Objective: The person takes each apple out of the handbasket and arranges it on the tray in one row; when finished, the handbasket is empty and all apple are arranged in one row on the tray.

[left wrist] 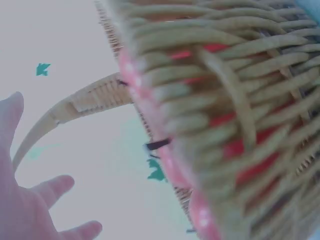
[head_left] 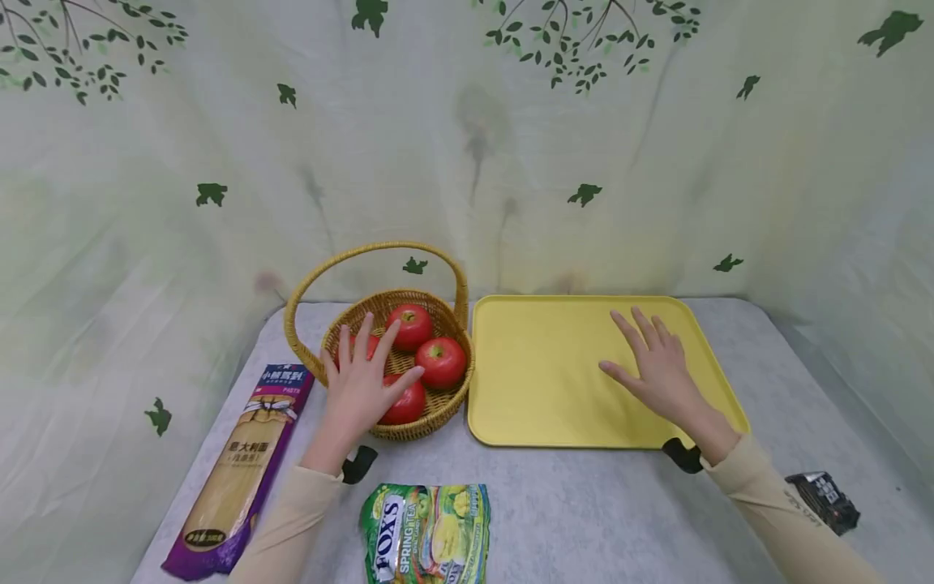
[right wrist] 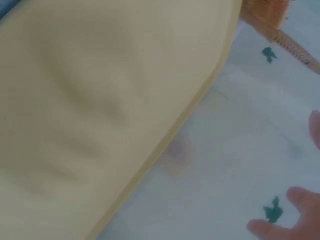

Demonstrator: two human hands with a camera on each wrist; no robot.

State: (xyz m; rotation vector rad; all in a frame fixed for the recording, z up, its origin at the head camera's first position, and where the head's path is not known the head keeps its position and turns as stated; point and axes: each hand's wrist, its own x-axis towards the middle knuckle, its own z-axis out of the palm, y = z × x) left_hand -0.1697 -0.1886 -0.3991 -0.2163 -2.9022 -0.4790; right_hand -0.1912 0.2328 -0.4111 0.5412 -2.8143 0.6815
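Observation:
My left hand [head_left: 359, 389], fingers spread, hovers over the near left side of a wicker basket [head_left: 423, 428] that holds several red apples [head_left: 441, 362]. It hides part of the apples in the head view. In the left wrist view the woven basket side [left wrist: 225, 100] fills the right, with the hand's fingers [left wrist: 55, 190] apart at the left. My right hand [head_left: 660, 369], fingers also spread, is above the right part of a yellow tray [head_left: 540, 373] and holds nothing. The right wrist view shows the tray [right wrist: 125, 100] with the hand's shadow on it.
A long pasta package [head_left: 244, 470] lies left of the basket. A green FOX'S candy bag [head_left: 426, 531] is at the near middle of the grey table [head_left: 584, 503]. A small black packet [head_left: 824, 501] lies by the right forearm. A printed curtain [head_left: 511, 162] stands behind.

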